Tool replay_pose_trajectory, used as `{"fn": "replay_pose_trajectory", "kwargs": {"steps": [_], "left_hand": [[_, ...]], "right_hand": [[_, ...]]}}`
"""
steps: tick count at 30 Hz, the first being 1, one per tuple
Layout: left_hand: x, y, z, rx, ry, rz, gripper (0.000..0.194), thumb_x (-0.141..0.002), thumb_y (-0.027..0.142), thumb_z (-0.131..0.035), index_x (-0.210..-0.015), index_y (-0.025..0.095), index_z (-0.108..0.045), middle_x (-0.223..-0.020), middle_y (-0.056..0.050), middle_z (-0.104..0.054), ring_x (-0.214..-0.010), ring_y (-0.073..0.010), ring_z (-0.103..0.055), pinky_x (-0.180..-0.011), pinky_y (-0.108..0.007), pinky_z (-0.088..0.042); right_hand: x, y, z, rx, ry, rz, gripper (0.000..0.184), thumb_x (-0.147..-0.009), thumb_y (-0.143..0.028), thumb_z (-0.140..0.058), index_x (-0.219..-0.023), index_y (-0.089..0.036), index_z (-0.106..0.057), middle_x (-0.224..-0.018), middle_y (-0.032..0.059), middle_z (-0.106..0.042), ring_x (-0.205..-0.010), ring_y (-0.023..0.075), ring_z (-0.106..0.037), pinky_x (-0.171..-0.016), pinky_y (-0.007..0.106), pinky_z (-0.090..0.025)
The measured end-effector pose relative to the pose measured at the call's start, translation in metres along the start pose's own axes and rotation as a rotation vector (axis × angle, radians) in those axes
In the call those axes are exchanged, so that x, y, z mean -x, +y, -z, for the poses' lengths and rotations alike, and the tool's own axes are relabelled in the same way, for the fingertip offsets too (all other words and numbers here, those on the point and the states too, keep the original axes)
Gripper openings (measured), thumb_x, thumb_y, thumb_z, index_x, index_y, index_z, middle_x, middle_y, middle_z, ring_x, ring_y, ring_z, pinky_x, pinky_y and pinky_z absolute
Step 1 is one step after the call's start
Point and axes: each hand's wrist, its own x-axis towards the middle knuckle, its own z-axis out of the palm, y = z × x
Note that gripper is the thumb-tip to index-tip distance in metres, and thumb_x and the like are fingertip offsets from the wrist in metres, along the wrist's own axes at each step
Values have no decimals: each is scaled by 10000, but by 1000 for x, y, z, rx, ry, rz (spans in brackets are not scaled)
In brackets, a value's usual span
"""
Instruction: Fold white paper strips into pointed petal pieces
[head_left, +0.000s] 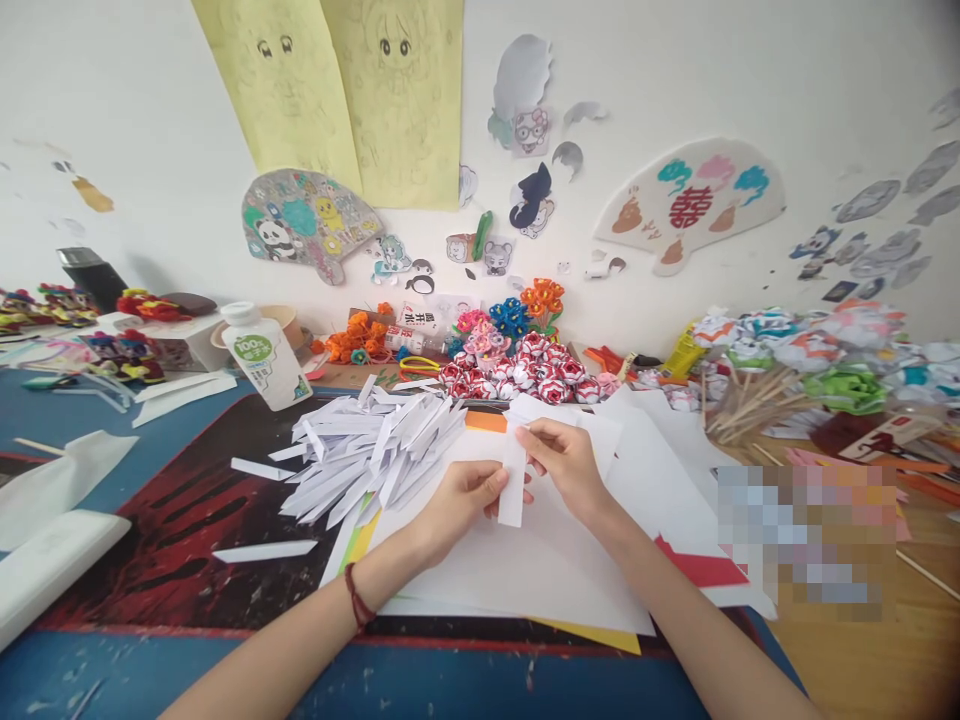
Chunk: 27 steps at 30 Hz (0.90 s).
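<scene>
Between my two hands is a narrow white paper strip (512, 497), held upright above the stacked sheets. My left hand (466, 497) pinches its left edge with thumb and finger. Higher up, my right hand (561, 455) grips the strip's right side near its top. Beneath them lie large white paper sheets (555, 570), with yellow and green edges showing under the pile. Left of my hands is a heap of folded white paper strips (382, 455). One loose folded strip (265, 551) lies apart from the heap on the dark mat.
A white bottle (266, 360) stands behind the heap. Along the wall are red-and-white paper flowers (517, 372), orange flowers (543, 300) and several wooden sticks (750, 402). A dark mat (180, 540) covers the blue table. A red paper piece (701, 567) lies by my right forearm.
</scene>
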Motion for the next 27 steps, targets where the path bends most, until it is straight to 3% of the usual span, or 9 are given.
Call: {"fn": "replay_pose_trajectory", "kwargs": {"steps": [7,12,17,27], "left_hand": [[0,1,-1,-5,-8,30,421,-874,494,-525,-923,110,-690,-722,-73,-666,-588,-118,-450,-578,-236,-343],[1,5,-3,-59,18,36,424,-873,498,-521,-788,107,-660,-661,-51,-635,-583,-117,-469,-577,-229,-351],[1,2,-4,-61,20,30,409,-889,476,-498,-771,112,-642,-681,-49,-638,-610,-117,-474,-593,-230,-348],[-4,-7,4,75,193,-44,297,-812,418,-635,-775,124,-613,-658,18,-524,-576,-78,-418,-577,-217,-327]], "right_hand": [[1,-3,0,3,-15,-4,285,-817,-419,-643,-698,-160,-632,-559,-18,-521,-454,87,-432,-419,220,-338],[1,-1,1,16,-13,7,275,-816,-405,-649,-699,-157,-634,-547,-24,-515,-440,84,-433,-415,217,-338],[1,1,4,8,-24,13,231,-808,-373,-667,-730,-157,-642,-557,-23,-533,-443,82,-440,-419,216,-331],[5,4,-5,-56,-114,-51,282,-827,-388,-643,-683,-147,-624,-553,-28,-509,-450,67,-425,-429,210,-311]]}}
